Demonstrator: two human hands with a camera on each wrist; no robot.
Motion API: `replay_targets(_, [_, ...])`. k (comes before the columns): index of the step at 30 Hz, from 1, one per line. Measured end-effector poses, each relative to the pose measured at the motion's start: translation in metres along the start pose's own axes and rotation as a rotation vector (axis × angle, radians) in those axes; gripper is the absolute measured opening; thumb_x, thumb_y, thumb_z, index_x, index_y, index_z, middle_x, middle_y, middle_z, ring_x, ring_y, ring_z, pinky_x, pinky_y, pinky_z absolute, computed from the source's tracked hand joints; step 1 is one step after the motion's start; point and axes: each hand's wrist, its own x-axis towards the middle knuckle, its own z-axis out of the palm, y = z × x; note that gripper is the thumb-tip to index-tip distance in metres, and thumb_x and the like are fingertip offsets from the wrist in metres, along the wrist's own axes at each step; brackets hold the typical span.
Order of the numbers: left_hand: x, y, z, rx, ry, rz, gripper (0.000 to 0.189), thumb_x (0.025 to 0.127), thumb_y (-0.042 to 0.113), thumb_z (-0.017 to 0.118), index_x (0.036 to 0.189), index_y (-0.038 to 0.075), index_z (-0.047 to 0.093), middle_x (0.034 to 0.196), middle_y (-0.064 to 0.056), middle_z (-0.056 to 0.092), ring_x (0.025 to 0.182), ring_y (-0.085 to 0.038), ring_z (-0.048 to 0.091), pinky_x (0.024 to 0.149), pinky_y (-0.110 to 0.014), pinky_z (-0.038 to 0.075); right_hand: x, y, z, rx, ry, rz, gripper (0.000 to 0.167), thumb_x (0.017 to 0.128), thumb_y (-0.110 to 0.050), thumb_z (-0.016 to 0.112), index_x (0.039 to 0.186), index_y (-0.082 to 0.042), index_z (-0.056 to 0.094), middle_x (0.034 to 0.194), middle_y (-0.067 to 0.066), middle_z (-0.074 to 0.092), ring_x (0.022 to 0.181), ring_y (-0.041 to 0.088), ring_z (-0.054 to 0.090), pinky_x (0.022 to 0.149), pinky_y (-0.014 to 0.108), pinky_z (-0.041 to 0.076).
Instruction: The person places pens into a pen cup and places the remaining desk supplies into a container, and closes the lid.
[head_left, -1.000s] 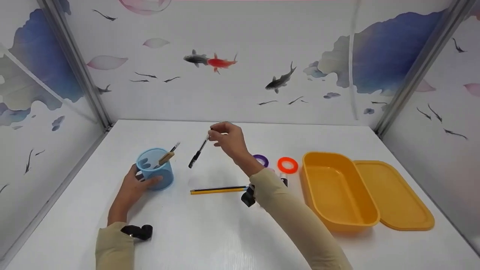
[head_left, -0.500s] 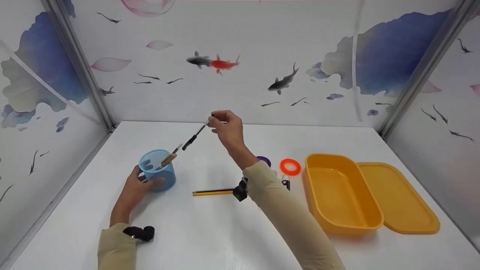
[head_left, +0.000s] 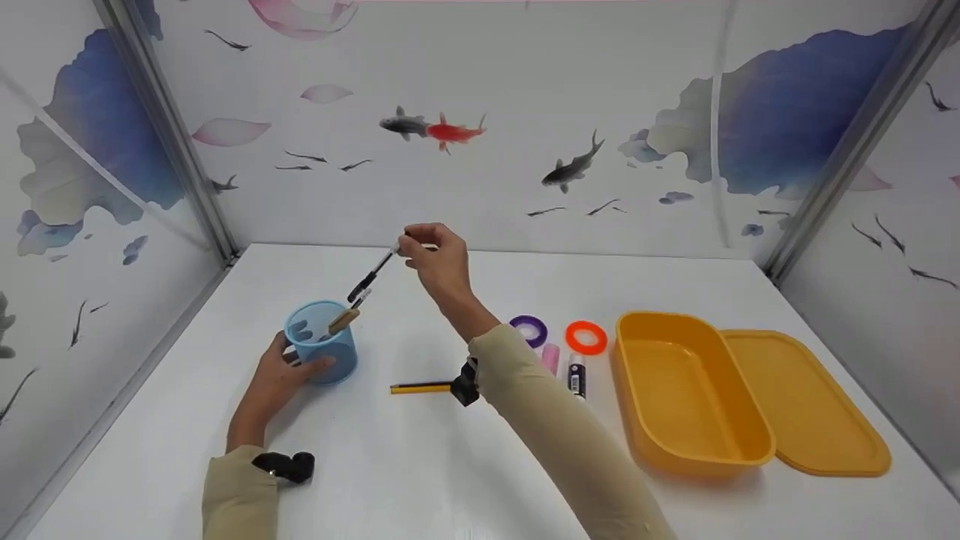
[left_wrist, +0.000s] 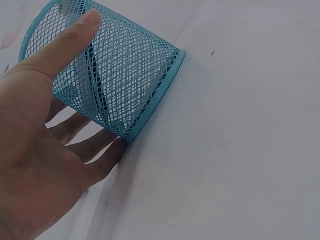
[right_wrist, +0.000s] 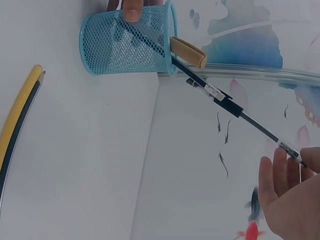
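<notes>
My left hand (head_left: pixel 277 375) grips a light-blue mesh pen holder (head_left: pixel 336 361) that stands on the table, thumb on the near side and fingers behind. In the left wrist view the thumb lies across the mesh (left_wrist: pixel 122 65). Out of its mouth lean a dark pen (right_wrist: pixel 190 71) and a tan wooden-looking piece (right_wrist: pixel 188 52). My right hand (head_left: pixel 439 262) pinches a clear-barrelled pen (right_wrist: pixel 257 125) with a black grip by one end, up and to the right of the holder. The pen slants down to the left, its capped end overlapping the standing pen's tip.
A yellow pencil (right_wrist: pixel 17 110) and a black one (right_wrist: pixel 22 120) lie side by side, partly behind my right wrist. Right of them are purple (head_left: pixel 529 331) and orange rings (head_left: pixel 586 337), a pink tube (head_left: pixel 550 358), a black-and-white tube (head_left: pixel 577 376), a yellow box (head_left: pixel 626 390) and its lid (head_left: pixel 817 405).
My right hand has risen, then shifted left with the pen, whose lower end has swung up and left to the holder's mouth. The left hand keeps its hold; the whole view drifts slightly.
</notes>
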Motion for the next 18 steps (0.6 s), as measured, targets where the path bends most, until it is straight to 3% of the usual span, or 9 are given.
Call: replay_targets(18, [-0.001, 0.000, 0.000, 0.001, 0.001, -0.009, 0.112, 0.085, 0.051, 0.076, 0.161, 0.009, 0.005, 0.167, -0.022, 0.017, 0.152, -0.045, 0.024, 0.123, -0.060, 0.025, -0.012, 0.042, 0.035, -0.035, -0.045, 0.034, 0.018, 0.096, -0.010, 0.067, 0.112, -0.002, 0.069, 0.103, 0.011, 0.070, 0.090, 0.013, 0.072, 0.086, 0.028, 0.062])
